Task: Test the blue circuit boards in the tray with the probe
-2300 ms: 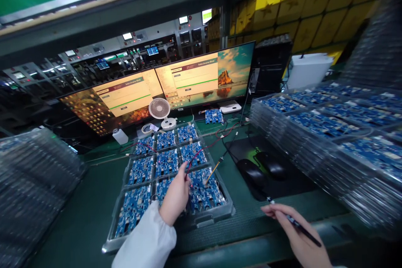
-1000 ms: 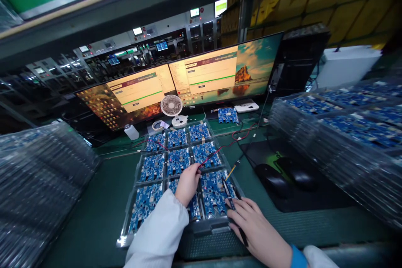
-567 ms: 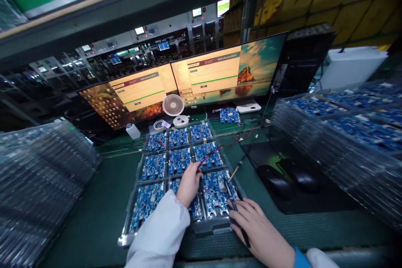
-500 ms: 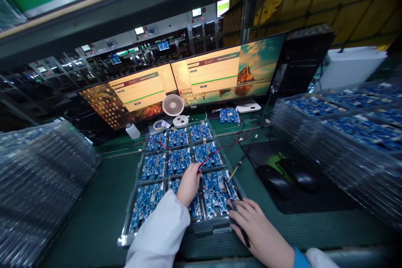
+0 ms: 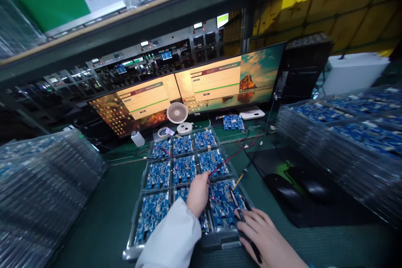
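My left hand point(image 5: 198, 194) is closed in a pinch on the end of a thin red-and-black cable point(image 5: 223, 162), above the clear plastic tray point(image 5: 135, 228). The tray holds several blue circuit boards in compartments. In its near right compartment lies a circuit board point(image 5: 222, 205) with a small red light lit. My right hand point(image 5: 262, 232) is closed around a slim dark pen-like tool point(image 5: 236, 203), its exact kind unclear. The tool's tip points at this board's upper right part, near a short yellow lead point(image 5: 238, 181). My left fingertips are partly hidden.
Stacked trays of boards stand left point(image 5: 47, 184) and right point(image 5: 339, 134). Two monitors point(image 5: 210, 77), a small white fan point(image 5: 177, 113), a white bottle point(image 5: 137, 138) and a loose board point(image 5: 233, 122) are behind. Two black mice point(image 5: 281, 190) rest on a dark mat point(image 5: 301, 213).
My view has tilted up slightly, so the scene sits lower and further right. Both hands keep nearly the same places over the tray, with the cable and tool still held.
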The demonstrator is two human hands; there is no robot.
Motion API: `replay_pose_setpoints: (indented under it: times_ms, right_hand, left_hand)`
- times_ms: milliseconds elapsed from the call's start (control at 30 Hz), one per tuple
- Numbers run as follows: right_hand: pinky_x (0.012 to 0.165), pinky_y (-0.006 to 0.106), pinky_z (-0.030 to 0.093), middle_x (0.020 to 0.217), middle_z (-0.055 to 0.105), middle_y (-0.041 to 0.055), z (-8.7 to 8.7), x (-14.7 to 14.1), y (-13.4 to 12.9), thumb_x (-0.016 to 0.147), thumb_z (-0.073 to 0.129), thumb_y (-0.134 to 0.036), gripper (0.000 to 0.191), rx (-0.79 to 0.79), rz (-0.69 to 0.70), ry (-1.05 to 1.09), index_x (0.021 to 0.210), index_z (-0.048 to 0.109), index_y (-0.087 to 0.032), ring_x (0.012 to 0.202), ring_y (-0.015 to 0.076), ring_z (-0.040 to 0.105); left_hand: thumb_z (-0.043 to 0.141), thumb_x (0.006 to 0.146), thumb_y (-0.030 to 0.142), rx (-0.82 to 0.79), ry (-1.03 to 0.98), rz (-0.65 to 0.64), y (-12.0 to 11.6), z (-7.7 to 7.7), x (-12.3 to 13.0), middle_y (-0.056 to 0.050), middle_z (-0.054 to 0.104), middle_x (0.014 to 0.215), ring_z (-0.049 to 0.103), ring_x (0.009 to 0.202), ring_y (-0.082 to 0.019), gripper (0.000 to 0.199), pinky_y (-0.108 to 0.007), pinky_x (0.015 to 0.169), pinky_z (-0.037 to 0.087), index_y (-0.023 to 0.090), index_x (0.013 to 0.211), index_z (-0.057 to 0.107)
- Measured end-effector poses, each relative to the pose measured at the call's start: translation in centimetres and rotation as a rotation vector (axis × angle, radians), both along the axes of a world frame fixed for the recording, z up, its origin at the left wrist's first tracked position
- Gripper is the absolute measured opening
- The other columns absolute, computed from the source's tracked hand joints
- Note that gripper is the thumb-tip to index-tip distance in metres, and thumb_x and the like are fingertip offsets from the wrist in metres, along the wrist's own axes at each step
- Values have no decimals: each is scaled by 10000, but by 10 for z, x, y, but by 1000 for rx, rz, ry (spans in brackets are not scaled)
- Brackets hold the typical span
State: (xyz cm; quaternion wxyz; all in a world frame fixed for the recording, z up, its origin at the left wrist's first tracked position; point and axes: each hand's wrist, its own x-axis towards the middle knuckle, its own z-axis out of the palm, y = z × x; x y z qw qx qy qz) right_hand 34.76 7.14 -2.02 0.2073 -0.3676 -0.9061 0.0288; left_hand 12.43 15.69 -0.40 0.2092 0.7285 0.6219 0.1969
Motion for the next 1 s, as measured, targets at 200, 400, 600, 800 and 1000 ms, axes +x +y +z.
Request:
replay_pose_setpoints:
  times_ms: [200,400,600,800,1000]
  right_hand:
    - [946,370,385,1011,688,-34,-4,4,6,891,526,-323,148,69,20,2,1030,563,-286,993,166,621]
    - [957,370,406,1036,694,-29,-7,3,8,898,519,-349,199,68,17,-12,1079,581,-294,1014,171,625]
    - [941,347,485,1047,697,-6,11,8,15,882,526,-270,307,-33,72,49,1172,592,-347,983,169,647]
    - [905,332,522,1060,694,62,50,-22,11,881,512,-424,273,-339,-93,535,1037,685,-282,1014,226,640]
    - [614,263,541,708,628,27,69,-73,27,874,444,-540,384,-688,-106,791,764,621,-217,631,161,614]
  left_hand:
    - [440,720,36,14,22,26,-6,5,-2,-63,633,969,542,962,-185,462,-290,910,403,177,1140,569]
    - [450,782,104,-39,234,78,-2,10,1,-66,651,909,571,903,-203,255,-318,865,390,192,938,631]
    - [508,767,117,-24,41,69,-15,20,-8,-101,613,1152,525,1106,-252,535,-401,999,377,199,1294,461]
    - [538,781,159,52,-313,-82,-67,58,-15,-89,504,1279,474,1181,-198,516,-348,1066,360,212,1285,438]
    - [411,900,318,-170,-203,-100,-106,42,-25,-95,687,966,636,882,-228,267,-338,806,493,192,1049,594]
